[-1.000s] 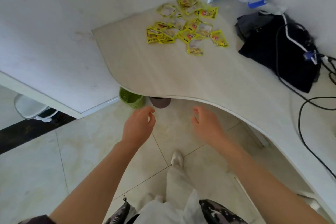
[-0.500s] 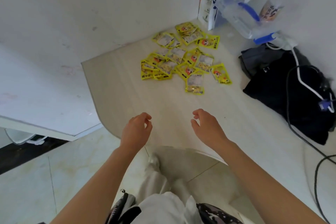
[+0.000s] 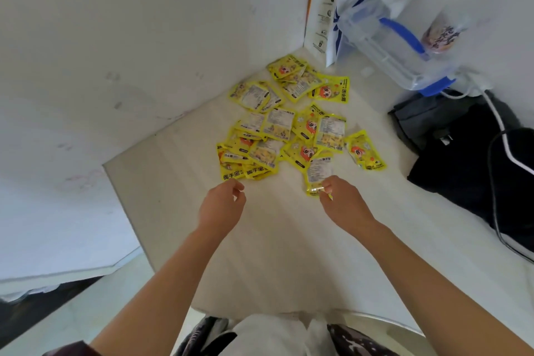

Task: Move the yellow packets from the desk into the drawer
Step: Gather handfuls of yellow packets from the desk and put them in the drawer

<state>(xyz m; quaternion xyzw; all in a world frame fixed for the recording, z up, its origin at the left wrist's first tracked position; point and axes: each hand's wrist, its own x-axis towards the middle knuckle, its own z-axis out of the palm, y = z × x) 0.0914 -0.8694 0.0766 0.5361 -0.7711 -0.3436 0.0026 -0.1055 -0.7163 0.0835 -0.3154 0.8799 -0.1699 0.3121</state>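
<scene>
Several yellow packets point(image 3: 291, 127) lie scattered in a loose pile on the pale wooden desk point(image 3: 277, 254), near the corner of the white partition walls. My right hand point(image 3: 344, 201) has reached the nearest packet point(image 3: 318, 172) and pinches its near edge between thumb and fingertips. Just short of the front-left packets point(image 3: 245, 172) hovers my left hand point(image 3: 222, 205), fingers loosely curled and holding nothing. No drawer is in view.
A black bag point(image 3: 474, 159) with white and black cables lies on the desk to the right. Behind the packets stand a white paper coffee bag point(image 3: 344, 6) and a clear plastic box with blue clips point(image 3: 396, 49). The desk's curved front edge is near my legs.
I have stepped up to the desk, and both hands have moved forward over it to the packets. My right hand has taken hold of the nearest packet's edge.
</scene>
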